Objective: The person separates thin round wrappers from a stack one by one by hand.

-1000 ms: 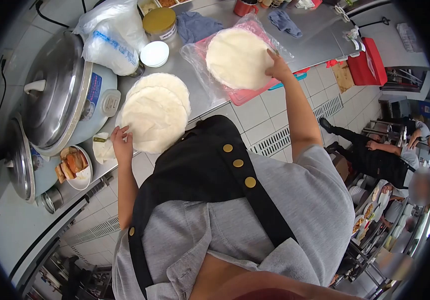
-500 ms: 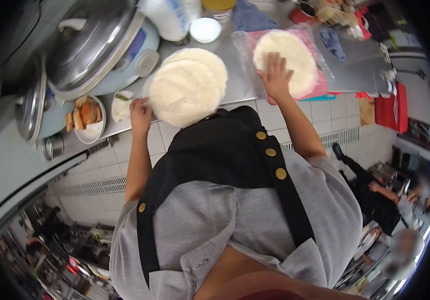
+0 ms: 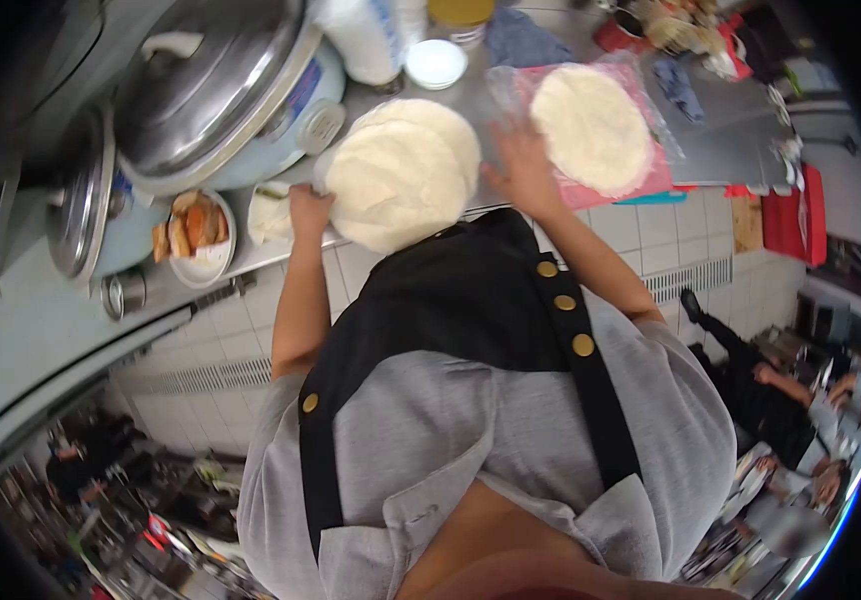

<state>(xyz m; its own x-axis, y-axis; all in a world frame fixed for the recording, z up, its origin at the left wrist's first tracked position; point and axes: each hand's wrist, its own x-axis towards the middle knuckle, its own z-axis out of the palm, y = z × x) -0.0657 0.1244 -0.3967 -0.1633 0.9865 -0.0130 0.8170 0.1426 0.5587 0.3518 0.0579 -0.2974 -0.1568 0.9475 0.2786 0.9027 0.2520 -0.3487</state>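
Flat pale dough rounds (image 3: pixel 406 175) lie overlapping in a stack on the steel counter, close to its front edge. At the left rim of this stack my left hand (image 3: pixel 311 210) has its fingers curled closed; what they pinch there is hidden. A translucent sheet edge shows beside those fingers. My right hand (image 3: pixel 523 165), slightly blurred, is spread open between the stack and a single dough round (image 3: pixel 591 130). That round lies flat on a pink plastic sheet (image 3: pixel 576 193), and the hand is just off its left side.
Large lidded pots (image 3: pixel 216 85) stand at the back left. A bowl with orange-brown pieces (image 3: pixel 199 235) and a metal can (image 3: pixel 124 295) sit nearby. Behind the stack is a white bowl (image 3: pixel 437 64); blue cloths (image 3: pixel 526 40) lie farther right. Other people (image 3: pixel 761 400) are at lower right.
My right hand has lifted off the single dough round and moved left toward the stack. My left hand stays at the stack's left rim. The whole view has shifted slightly.
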